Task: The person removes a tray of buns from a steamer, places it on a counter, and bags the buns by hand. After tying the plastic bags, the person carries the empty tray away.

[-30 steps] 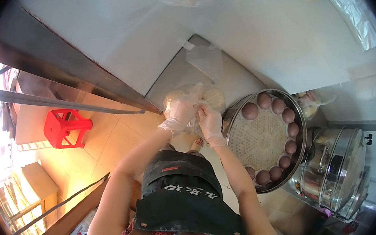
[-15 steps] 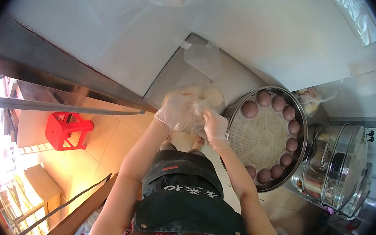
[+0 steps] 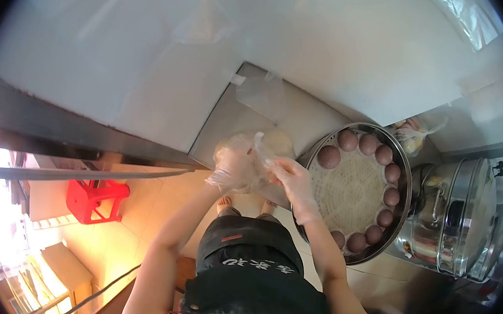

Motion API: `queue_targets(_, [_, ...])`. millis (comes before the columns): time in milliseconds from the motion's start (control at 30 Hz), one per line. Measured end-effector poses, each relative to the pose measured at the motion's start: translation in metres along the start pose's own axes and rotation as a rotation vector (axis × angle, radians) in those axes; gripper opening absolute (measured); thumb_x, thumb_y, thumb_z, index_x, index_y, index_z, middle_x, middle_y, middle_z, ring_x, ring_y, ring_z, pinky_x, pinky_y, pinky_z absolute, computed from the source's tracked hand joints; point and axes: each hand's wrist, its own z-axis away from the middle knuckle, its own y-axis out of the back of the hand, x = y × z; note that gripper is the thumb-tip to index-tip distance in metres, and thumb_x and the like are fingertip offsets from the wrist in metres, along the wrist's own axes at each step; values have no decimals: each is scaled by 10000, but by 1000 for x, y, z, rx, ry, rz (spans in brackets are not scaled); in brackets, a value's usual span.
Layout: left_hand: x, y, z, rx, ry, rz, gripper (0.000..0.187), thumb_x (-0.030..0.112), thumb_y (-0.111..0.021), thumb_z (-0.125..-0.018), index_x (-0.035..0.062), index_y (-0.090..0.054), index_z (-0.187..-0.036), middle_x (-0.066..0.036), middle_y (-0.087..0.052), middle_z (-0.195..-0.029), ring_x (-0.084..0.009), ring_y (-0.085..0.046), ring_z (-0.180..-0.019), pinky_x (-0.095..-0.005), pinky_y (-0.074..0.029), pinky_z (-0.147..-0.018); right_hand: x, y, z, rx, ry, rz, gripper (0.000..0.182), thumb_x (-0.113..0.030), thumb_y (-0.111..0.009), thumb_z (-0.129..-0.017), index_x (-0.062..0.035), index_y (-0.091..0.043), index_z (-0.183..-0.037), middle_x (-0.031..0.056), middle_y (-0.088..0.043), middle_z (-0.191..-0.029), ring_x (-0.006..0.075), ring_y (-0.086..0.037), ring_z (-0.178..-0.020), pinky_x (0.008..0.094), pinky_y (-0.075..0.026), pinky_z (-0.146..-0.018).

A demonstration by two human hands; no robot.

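Note:
My left hand (image 3: 234, 160), in a loose clear plastic glove, is closed around the gathered top of a clear plastic bag. Pale round buns (image 3: 278, 142) show blurrily through the bag, just beyond my hands. A twisted strip of the bag's plastic (image 3: 259, 142) stands up between the two hands. My right hand (image 3: 292, 182), also gloved, has its fingers pinched on the bag's plastic at the right side. To the right of it sits a round metal steamer tray (image 3: 406, 199), with several purplish-brown round buns (image 3: 366, 144) along its rim on a perforated pale liner (image 3: 345, 193).
A steel counter (image 3: 217, 131) carries a flat clear bag (image 3: 260, 94). Stacked metal steamer pots (image 3: 460, 219) stand at the right, near another filled plastic bag (image 3: 412, 136). A red stool (image 3: 97, 201) is on the tiled floor at the left.
My right hand has drawn slightly right and down from my left hand, and a twisted strip of plastic now stands up between them. The view has tilted slightly.

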Motion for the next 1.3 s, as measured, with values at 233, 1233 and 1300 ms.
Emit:
queue_targets(233, [20, 55, -67, 103, -393, -48, 61, 82, -665, -762, 60, -615, -790, -102, -570, -766, -306, -584, -716, -390, -473, -621, 24, 68, -3, 217, 121, -276, 255, -50, -591, -932, 10, -612, -1179, 96, -672, -1043, 126, -634, -881, 245, -502, -742])
queue_targets(1233, [-6, -24, -234, -269, -281, -157, 190, 140, -607, -854, 55, -664, -1015, -142, -594, -953, -323, -577, -947, -445, -468, -835, 109, 59, 2, -29, -96, -277, 365, -98, -556, -937, -2, -570, -1290, 112, -599, -1279, 204, -599, -1133, 322, -446, -967])
queue_targets(1300, [4, -22, -215, -148, -231, -194, 241, 178, -581, -866, 2, -644, -1019, -196, -608, -964, -352, -581, -951, -472, -466, -829, 105, 61, 13, -45, -121, -255, 366, -77, -570, -930, -3, -569, -1289, 112, -607, -1265, 199, -605, -1117, 319, -450, -970])
